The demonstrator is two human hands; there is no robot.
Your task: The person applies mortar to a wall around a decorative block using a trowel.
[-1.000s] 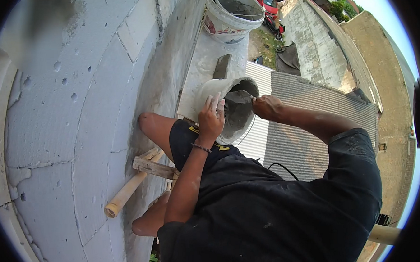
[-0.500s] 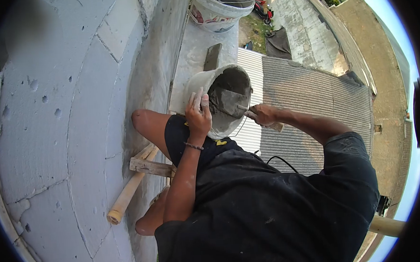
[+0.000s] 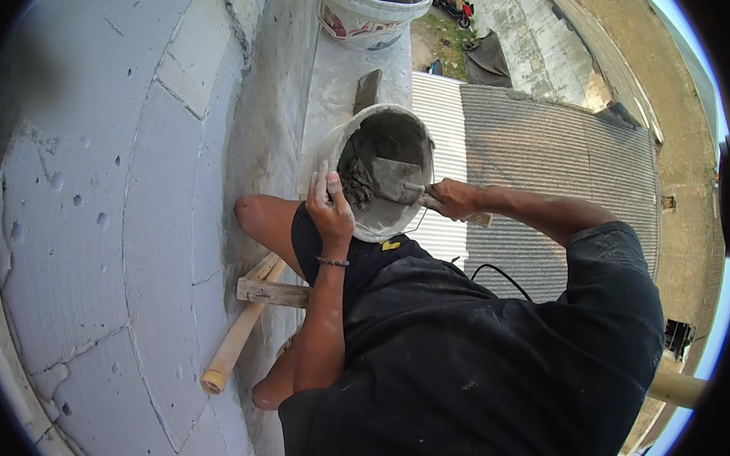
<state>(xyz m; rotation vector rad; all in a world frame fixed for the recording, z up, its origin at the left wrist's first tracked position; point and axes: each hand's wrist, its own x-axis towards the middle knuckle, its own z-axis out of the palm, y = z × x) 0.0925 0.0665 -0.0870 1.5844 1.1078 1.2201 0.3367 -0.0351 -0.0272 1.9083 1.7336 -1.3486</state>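
A whitish bucket [image 3: 414, 120] smeared with grey mortar leans toward me, its mouth facing my view. My left hand [image 3: 329, 209] holds the bucket's near left rim, dusty fingers lying along it. In my right hand [image 3: 454, 200] is the handle of a trowel, closed in my fingers. The trowel's flat blade [image 3: 397, 179] is inside the bucket, coated with mortar. Wet, lumpy mortar [image 3: 354, 183] lies to the left of the blade. The handle's wooden end [image 3: 482, 219] sticks out behind my right hand.
A second bucket [image 3: 375, 31] stands farther along the plank [image 3: 324, 81], with a flat grey piece [image 3: 367, 90] between the buckets. A block wall [image 3: 157, 198] rises at left. Wooden poles [image 3: 242, 329] jut out beside my legs. Corrugated roofing [image 3: 535, 161] lies below at right.
The bucket's mouth has turned more toward my view, showing more mortar. My right hand and the trowel have shifted slightly left; my left hand stays on the rim.
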